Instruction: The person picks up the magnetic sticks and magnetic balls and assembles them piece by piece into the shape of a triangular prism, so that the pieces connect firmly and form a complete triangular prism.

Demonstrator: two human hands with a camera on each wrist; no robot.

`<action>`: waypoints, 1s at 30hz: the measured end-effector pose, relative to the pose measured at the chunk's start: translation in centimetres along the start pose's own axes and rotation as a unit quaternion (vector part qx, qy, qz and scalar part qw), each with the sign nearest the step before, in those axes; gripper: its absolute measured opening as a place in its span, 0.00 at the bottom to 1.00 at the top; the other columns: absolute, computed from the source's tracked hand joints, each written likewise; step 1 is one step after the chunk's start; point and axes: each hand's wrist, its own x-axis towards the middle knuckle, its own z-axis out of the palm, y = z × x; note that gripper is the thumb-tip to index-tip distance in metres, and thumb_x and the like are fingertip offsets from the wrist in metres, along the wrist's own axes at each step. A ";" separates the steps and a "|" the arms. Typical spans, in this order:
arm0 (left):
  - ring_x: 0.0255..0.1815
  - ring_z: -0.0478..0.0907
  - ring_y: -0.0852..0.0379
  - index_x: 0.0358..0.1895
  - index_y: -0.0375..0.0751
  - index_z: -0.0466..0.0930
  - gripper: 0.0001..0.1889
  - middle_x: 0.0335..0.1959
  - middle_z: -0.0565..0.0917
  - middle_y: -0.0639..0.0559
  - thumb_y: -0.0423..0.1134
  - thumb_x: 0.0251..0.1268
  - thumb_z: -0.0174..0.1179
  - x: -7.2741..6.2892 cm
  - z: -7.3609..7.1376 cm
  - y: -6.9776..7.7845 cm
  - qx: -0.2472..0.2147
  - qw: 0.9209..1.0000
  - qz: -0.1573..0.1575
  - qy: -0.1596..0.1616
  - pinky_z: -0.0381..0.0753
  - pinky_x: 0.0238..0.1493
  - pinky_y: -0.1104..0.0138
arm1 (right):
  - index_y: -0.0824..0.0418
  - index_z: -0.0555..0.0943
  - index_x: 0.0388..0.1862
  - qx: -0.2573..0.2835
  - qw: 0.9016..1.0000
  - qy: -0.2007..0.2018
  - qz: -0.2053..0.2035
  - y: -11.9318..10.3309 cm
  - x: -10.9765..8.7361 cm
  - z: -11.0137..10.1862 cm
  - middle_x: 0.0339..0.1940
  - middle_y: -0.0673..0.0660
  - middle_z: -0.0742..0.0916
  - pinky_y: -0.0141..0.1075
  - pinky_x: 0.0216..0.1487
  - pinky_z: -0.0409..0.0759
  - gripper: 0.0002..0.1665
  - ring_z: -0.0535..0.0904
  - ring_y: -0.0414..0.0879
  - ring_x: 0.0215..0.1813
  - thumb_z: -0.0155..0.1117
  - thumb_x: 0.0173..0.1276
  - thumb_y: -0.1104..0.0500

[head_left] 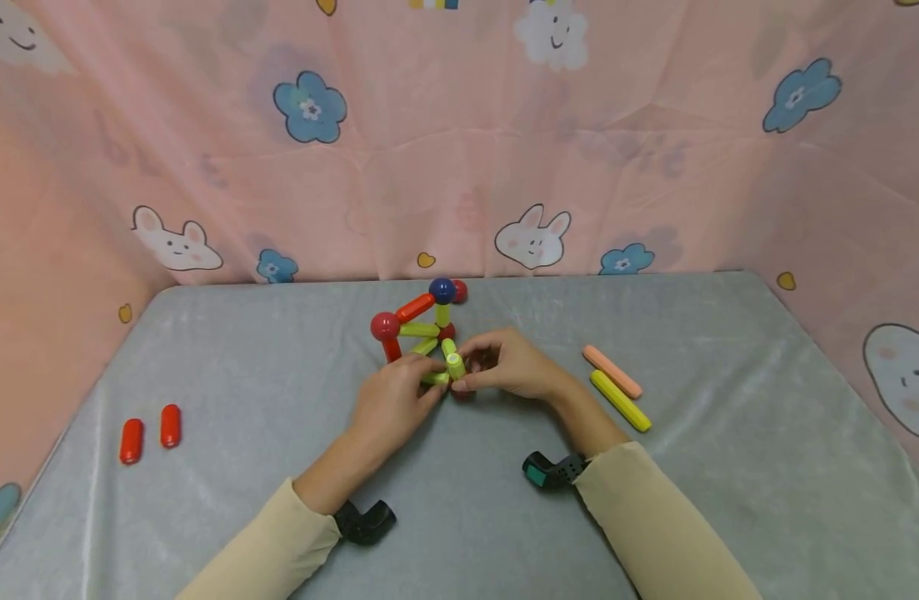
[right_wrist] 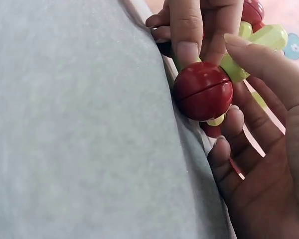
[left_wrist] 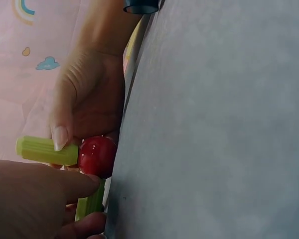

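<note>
Fabric (head_left: 429, 167), pale pink and printed with blue flowers, white rabbits and clouds, hung behind a table (head_left: 459, 550) covered in grey, faintly sheeny cloth. Two beige fabric sleeves (head_left: 669, 517) reached in over the near side.

Toward the table's far edge, about midway across, stood an open toy framework (head_left: 419, 330) of glossy red and dark blue balls joined by red and yellow-green rods, its near corner between the two hands. The right hand (head_left: 515, 362) pinched a short, ribbed, yellow-green upright rod (left_wrist: 47, 151), thumb laid along its side. The left hand (head_left: 392, 400) had its fingers narrowed on a low yellow-green rod (left_wrist: 89, 205), which they partly hid. A black wrist device (head_left: 365, 522) sat on the left arm, a second black wrist device (head_left: 552, 471) on the right.

To the right lay a faceted yellow stick (head_left: 620, 401) and, just beside it, a salmon-pink stick (head_left: 612, 372). Well apart on the left lay two short, round-ended red rods (head_left: 132, 442). A dark blue ball (head_left: 442, 291) topped the framework's far end. The near red ball (right_wrist: 203, 91), seamed round its middle, sat at the upright rod's foot; whether it touched the cloth could not be told.
</note>
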 end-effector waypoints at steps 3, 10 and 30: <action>0.33 0.83 0.59 0.45 0.44 0.89 0.11 0.42 0.90 0.51 0.39 0.60 0.73 0.0 0.0 -0.2 -0.002 1.000 0.003 0.002 0.84 0.35 0.64 | 0.64 0.86 0.41 0.008 1.000 0.002 0.000 0.2 0.0 0.0 0.29 0.53 0.83 0.31 0.34 0.77 0.11 0.76 0.43 0.31 0.75 0.59 0.67; 0.29 0.79 0.61 0.44 0.44 0.90 0.10 0.40 0.89 0.51 0.39 0.60 0.73 0.0 -0.1 -0.4 -0.008 1.000 0.011 0.006 0.79 0.32 0.68 | 0.65 0.85 0.41 0.020 1.000 -0.002 -0.003 0.2 0.0 -0.1 0.31 0.50 0.84 0.31 0.35 0.78 0.10 0.76 0.42 0.31 0.74 0.60 0.68; 0.31 0.79 0.61 0.45 0.42 0.89 0.10 0.40 0.89 0.51 0.37 0.61 0.72 0.0 -0.2 -0.7 -0.029 0.999 0.027 -0.006 0.80 0.34 0.69 | 0.64 0.86 0.40 0.026 1.000 -0.004 -0.004 0.3 -0.1 0.1 0.29 0.51 0.84 0.30 0.35 0.77 0.12 0.76 0.42 0.31 0.77 0.57 0.68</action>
